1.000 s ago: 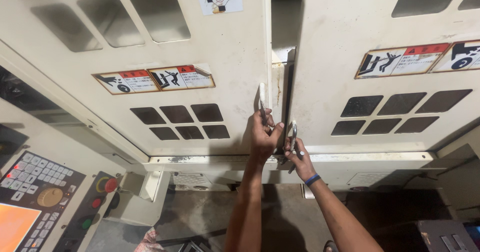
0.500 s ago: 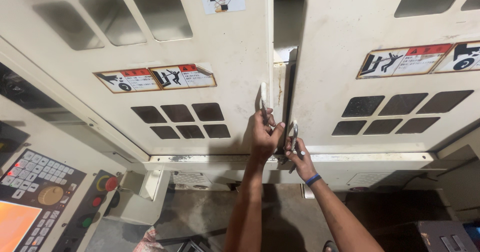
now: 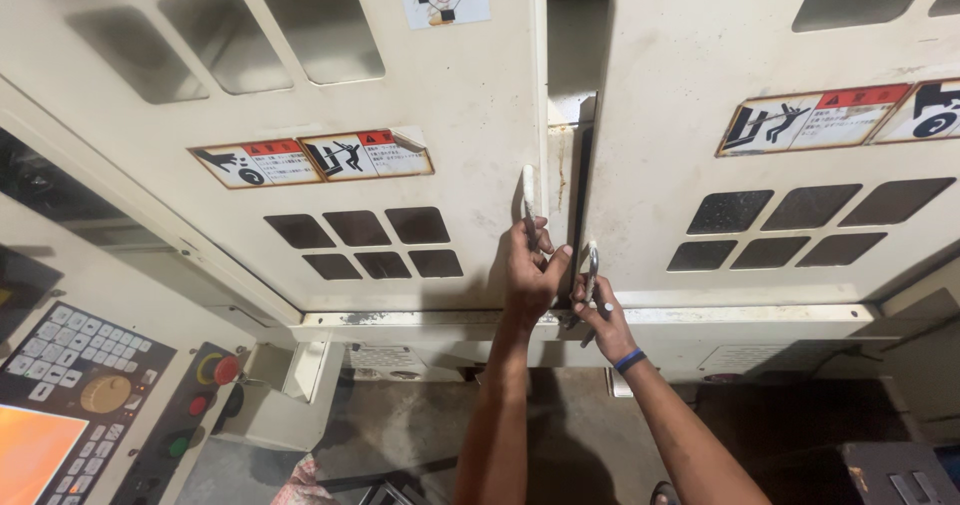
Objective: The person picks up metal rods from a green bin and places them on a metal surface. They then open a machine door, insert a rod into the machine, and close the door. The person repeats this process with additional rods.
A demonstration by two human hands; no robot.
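Doors pulled a little wider

Hands were at the middle of the frame, one on each door handle. The left hand (image 3: 530, 270) was closed tight around the pale handle (image 3: 528, 200) of the left door (image 3: 400, 95). The right hand (image 3: 603, 317) was wrapped around the metal handle (image 3: 592, 265) of the right door (image 3: 720, 55). The dark gap (image 3: 575, 25) between the doors looked wider than a moment before, so the doors seemed to be sliding apart. A button panel (image 3: 80, 385) sat at the lower left.
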